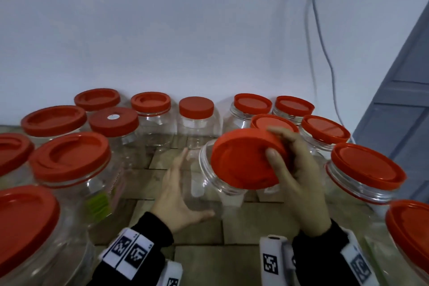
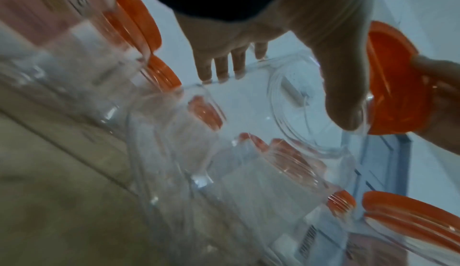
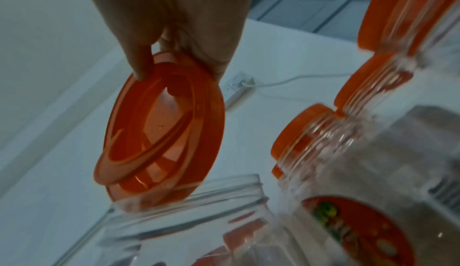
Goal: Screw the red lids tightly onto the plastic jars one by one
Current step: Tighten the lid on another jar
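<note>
The red lid (image 1: 243, 160) is hanging tilted over the mouth of the open jar (image 1: 209, 195), mid-way along the tiled surface (image 1: 204, 260). The right hand (image 1: 299, 176) is holding it, grip clamped on its rim. Only the right wrist view is showing the lid's ribbed underside, its low edge dipping at the jar's neck. The left hand (image 1: 178, 197), grip apart, is bracing the jar's side with straight fingers. The left wrist view is showing the jar empty. Lidded jars (image 1: 69, 169) are crowding round it.

A brown, block-patterned surface (image 1: 243, 234) carries many clear plastic jars (image 1: 197, 132) standing upright, most capped with red lids (image 1: 196, 105).
</note>
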`<state>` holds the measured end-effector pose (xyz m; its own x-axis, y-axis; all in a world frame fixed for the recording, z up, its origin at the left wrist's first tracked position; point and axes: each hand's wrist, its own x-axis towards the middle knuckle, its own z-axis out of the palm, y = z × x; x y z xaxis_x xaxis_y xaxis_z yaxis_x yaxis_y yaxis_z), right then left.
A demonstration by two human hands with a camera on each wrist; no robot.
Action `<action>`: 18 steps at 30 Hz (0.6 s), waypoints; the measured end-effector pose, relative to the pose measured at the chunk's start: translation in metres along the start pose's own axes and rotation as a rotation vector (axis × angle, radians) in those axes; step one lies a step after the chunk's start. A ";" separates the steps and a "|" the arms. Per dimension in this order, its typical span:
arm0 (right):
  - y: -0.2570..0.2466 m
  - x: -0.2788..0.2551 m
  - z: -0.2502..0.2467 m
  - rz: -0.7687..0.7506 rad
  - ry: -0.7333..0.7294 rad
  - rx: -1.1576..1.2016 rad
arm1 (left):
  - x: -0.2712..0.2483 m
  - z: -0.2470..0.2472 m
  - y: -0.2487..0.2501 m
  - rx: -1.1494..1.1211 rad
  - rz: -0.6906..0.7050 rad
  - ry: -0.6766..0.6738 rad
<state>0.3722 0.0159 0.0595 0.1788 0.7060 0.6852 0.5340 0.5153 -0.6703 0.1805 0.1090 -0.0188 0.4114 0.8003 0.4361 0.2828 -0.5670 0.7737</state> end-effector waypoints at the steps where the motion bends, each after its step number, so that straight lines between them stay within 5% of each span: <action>1: 0.003 0.006 0.006 0.018 0.011 0.051 | -0.001 -0.007 -0.001 -0.001 -0.023 0.011; 5: 0.024 0.030 0.032 0.119 0.045 0.193 | -0.006 -0.028 -0.008 0.054 -0.055 0.011; 11: 0.067 0.049 0.072 0.304 -0.212 0.166 | -0.013 -0.039 -0.010 0.122 -0.030 -0.044; 18: 0.068 0.043 0.074 0.319 -0.274 0.157 | -0.005 -0.038 -0.010 0.142 -0.027 -0.142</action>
<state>0.3550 0.1180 0.0223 0.0779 0.9333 0.3505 0.3516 0.3032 -0.8857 0.1425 0.1185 -0.0113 0.5174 0.7858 0.3388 0.4110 -0.5755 0.7070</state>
